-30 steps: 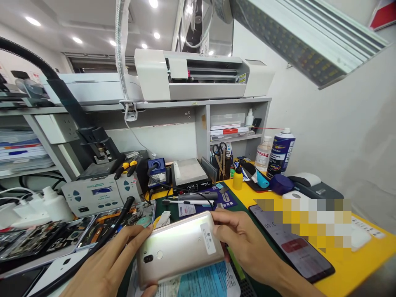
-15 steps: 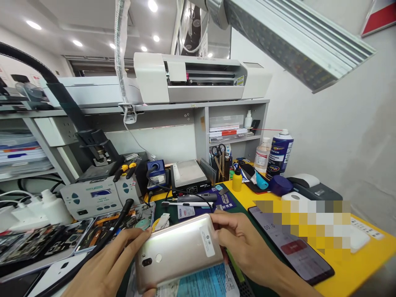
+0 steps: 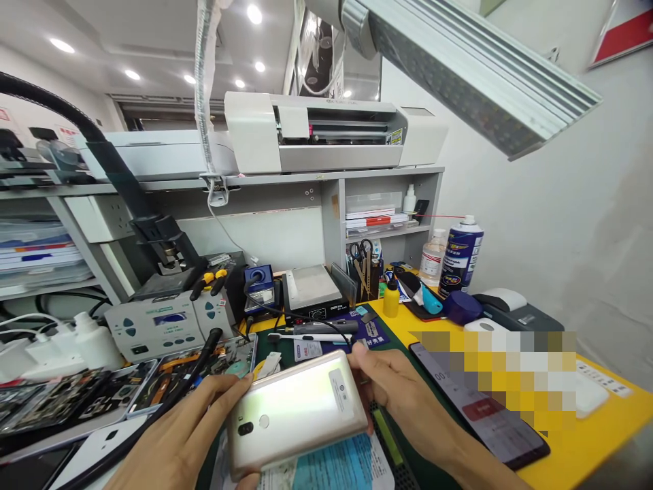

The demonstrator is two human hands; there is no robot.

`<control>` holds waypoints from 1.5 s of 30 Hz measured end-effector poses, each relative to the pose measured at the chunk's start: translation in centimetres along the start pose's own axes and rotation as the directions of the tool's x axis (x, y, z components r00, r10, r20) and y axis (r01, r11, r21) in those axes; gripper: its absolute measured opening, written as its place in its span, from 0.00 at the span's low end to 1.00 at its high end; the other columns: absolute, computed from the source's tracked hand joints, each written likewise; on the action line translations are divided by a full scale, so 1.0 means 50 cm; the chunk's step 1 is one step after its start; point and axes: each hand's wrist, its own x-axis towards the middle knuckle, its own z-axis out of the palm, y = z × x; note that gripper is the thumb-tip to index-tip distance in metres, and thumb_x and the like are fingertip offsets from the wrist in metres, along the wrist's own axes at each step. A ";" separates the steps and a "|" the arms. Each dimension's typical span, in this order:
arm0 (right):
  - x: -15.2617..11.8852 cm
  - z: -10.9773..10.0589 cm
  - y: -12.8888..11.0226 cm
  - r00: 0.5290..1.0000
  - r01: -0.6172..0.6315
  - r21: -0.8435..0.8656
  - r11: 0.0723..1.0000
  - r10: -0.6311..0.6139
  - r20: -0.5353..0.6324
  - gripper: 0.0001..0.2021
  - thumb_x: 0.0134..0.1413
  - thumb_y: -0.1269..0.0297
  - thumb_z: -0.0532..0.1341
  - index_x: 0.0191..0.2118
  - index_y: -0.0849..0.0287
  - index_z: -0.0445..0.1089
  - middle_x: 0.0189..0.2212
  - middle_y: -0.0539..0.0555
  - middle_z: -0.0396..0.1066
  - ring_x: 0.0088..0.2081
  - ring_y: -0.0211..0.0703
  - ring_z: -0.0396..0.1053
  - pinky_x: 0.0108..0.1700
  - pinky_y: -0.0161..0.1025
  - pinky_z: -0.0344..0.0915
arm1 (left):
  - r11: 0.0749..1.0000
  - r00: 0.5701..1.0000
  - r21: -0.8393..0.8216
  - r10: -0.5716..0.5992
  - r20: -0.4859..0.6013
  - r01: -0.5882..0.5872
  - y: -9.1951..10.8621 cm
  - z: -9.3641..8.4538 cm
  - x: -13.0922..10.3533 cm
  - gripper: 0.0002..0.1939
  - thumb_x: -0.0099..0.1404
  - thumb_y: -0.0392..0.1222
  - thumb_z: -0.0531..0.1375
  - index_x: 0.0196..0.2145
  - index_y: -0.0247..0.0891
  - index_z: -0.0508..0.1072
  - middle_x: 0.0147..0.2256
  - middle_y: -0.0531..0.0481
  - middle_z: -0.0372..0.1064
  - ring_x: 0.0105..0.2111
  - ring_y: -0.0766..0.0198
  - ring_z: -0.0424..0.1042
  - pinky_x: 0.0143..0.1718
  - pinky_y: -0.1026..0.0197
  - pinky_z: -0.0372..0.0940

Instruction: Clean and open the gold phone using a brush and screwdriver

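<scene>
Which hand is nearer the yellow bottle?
Right. The right hand is in front of the yellow bottle; the left hand is farther left, by the camera end of the gold smartphone.

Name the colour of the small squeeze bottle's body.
The bottle is yellow, clearest in the head view.

Gold metallic smartphone with rounded corners (image 3: 300,412), back face up toward the wearer. Held between two bare hands, left hand (image 3: 186,429) at the camera end, right hand (image 3: 403,401) at the other. Tilted, the right-hand end higher. Dark paired camera lens and pale round sensor near the left end; white printed label near the right end. Back cover on, bright greenish-white sheen across it. Lies above a blue-and-white printed sheet (image 3: 337,466); contact between them unclear.
</scene>
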 end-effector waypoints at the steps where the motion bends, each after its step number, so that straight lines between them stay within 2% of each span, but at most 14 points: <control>1: -0.002 -0.001 -0.004 0.999 -0.001 0.017 1.000 0.000 0.037 0.25 0.63 0.45 0.58 0.26 0.62 0.70 0.21 0.48 0.64 0.22 0.35 0.61 0.23 0.32 0.61 | 1.000 1.000 -0.016 -0.011 -0.008 0.010 -0.002 0.004 -0.002 0.38 0.55 0.47 0.66 0.62 0.41 0.62 0.53 0.39 0.70 0.43 0.49 0.79 0.40 0.58 0.77; 6: 0.008 -0.010 -0.005 0.994 -0.084 0.138 0.987 0.074 0.074 0.16 0.46 0.64 0.73 0.42 0.64 0.80 0.29 0.52 0.75 0.26 0.36 0.68 0.20 0.28 0.66 | 0.975 0.996 -0.203 -0.089 0.002 0.088 -0.011 0.021 -0.006 0.41 0.55 0.48 0.68 0.65 0.51 0.61 0.56 0.42 0.70 0.49 0.45 0.77 0.47 0.52 0.75; 9: 0.024 -0.014 0.001 0.993 -0.114 0.270 0.956 0.108 0.039 0.16 0.45 0.65 0.73 0.41 0.67 0.80 0.27 0.53 0.76 0.23 0.35 0.68 0.21 0.31 0.70 | 0.816 0.940 -0.496 -0.342 0.001 0.297 0.000 0.007 0.007 0.43 0.54 0.47 0.71 0.65 0.56 0.63 0.59 0.45 0.69 0.56 0.39 0.71 0.58 0.41 0.66; 12: 0.029 0.006 0.000 0.988 -0.142 0.408 0.902 0.157 -0.002 0.17 0.50 0.64 0.70 0.46 0.68 0.79 0.29 0.56 0.78 0.26 0.37 0.73 0.24 0.30 0.73 | 0.290 0.696 -0.819 -0.696 0.176 0.496 0.021 -0.022 0.032 0.43 0.51 0.48 0.73 0.64 0.54 0.65 0.60 0.46 0.69 0.59 0.37 0.67 0.65 0.38 0.55; 14: 0.023 0.044 -0.002 0.981 -0.172 0.486 0.857 0.196 0.000 0.19 0.52 0.65 0.68 0.49 0.67 0.77 0.33 0.58 0.80 0.29 0.38 0.76 0.27 0.30 0.75 | -0.058 0.560 -0.864 -0.739 0.373 0.500 0.038 -0.040 0.051 0.41 0.49 0.53 0.73 0.61 0.51 0.69 0.59 0.46 0.71 0.58 0.35 0.68 0.64 0.38 0.56; 16: 0.013 0.096 -0.005 0.972 -0.218 0.544 0.811 0.232 0.043 0.20 0.51 0.64 0.67 0.50 0.67 0.75 0.35 0.60 0.81 0.30 0.39 0.78 0.28 0.32 0.76 | -0.316 0.486 -0.844 -0.707 0.514 0.432 0.059 -0.053 0.072 0.42 0.46 0.56 0.74 0.58 0.45 0.72 0.53 0.43 0.76 0.56 0.34 0.71 0.61 0.39 0.62; 18: 0.005 0.152 -0.007 0.960 -0.272 0.569 0.776 0.260 0.106 0.22 0.50 0.63 0.66 0.50 0.68 0.75 0.34 0.61 0.81 0.29 0.42 0.79 0.28 0.33 0.77 | -0.493 0.465 -0.809 -0.661 0.588 0.321 0.086 -0.067 0.091 0.41 0.50 0.54 0.72 0.60 0.45 0.70 0.51 0.43 0.77 0.55 0.35 0.72 0.54 0.40 0.70; 22: -0.002 0.235 -0.011 0.956 -0.281 0.535 0.797 0.281 0.083 0.20 0.56 0.55 0.62 0.45 0.69 0.73 0.29 0.60 0.79 0.27 0.43 0.80 0.29 0.36 0.77 | -0.542 0.408 -0.791 -0.678 0.612 0.285 0.128 -0.103 0.122 0.31 0.57 0.39 0.67 0.59 0.44 0.71 0.47 0.40 0.79 0.46 0.39 0.79 0.40 0.44 0.78; 26: -0.015 0.225 -0.019 0.977 -0.177 0.346 0.921 0.207 -0.054 0.27 0.52 0.42 0.65 0.35 0.69 0.73 0.21 0.57 0.75 0.18 0.44 0.74 0.19 0.38 0.71 | -0.579 0.363 -0.793 -0.710 0.604 0.188 0.116 -0.131 0.148 0.24 0.59 0.33 0.61 0.54 0.35 0.74 0.43 0.35 0.80 0.41 0.41 0.81 0.38 0.42 0.78; 28: -0.023 0.174 -0.032 0.980 -0.070 0.209 0.975 0.107 -0.169 0.26 0.45 0.43 0.70 0.33 0.67 0.73 0.20 0.54 0.75 0.17 0.40 0.71 0.17 0.34 0.67 | -0.548 0.398 -0.827 -0.736 0.548 0.125 0.094 -0.133 0.161 0.20 0.61 0.35 0.60 0.51 0.31 0.76 0.39 0.36 0.80 0.37 0.43 0.82 0.38 0.40 0.77; 31: -0.018 0.058 -0.061 0.910 0.090 -0.027 0.996 -0.094 -0.404 0.19 0.53 0.49 0.68 0.28 0.62 0.72 0.21 0.48 0.73 0.21 0.33 0.69 0.21 0.27 0.62 | -0.567 0.516 -0.823 -0.694 0.502 0.038 0.058 -0.122 0.173 0.22 0.67 0.46 0.58 0.51 0.27 0.75 0.38 0.34 0.79 0.31 0.48 0.80 0.39 0.37 0.76; 36: 0.030 -0.076 -0.075 0.801 0.069 -0.221 0.973 -0.186 -0.570 0.10 0.63 0.61 0.65 0.34 0.62 0.71 0.22 0.43 0.69 0.19 0.30 0.64 0.22 0.30 0.64 | -0.593 0.561 -0.805 -0.672 0.483 -0.016 0.010 -0.097 0.160 0.33 0.70 0.62 0.49 0.56 0.31 0.72 0.42 0.31 0.78 0.30 0.47 0.79 0.31 0.40 0.75; 39: 0.057 -0.062 -0.057 0.824 0.077 -0.255 0.964 -0.205 -0.528 0.15 0.64 0.58 0.64 0.29 0.62 0.68 0.19 0.42 0.66 0.17 0.30 0.62 0.20 0.29 0.61 | -0.650 0.621 -0.760 -0.602 0.502 -0.017 -0.005 -0.093 0.144 0.41 0.69 0.67 0.44 0.53 0.24 0.73 0.37 0.30 0.77 0.29 0.46 0.77 0.31 0.41 0.74; 45: 0.065 0.065 -0.067 0.939 0.182 -0.303 0.935 -0.257 -0.229 0.23 0.62 0.46 0.61 0.24 0.60 0.68 0.15 0.46 0.67 0.16 0.32 0.61 0.19 0.30 0.57 | -0.788 0.757 -0.615 -0.423 0.497 -0.036 -0.002 -0.104 0.127 0.46 0.68 0.70 0.43 0.51 0.18 0.74 0.32 0.33 0.75 0.29 0.48 0.75 0.32 0.46 0.72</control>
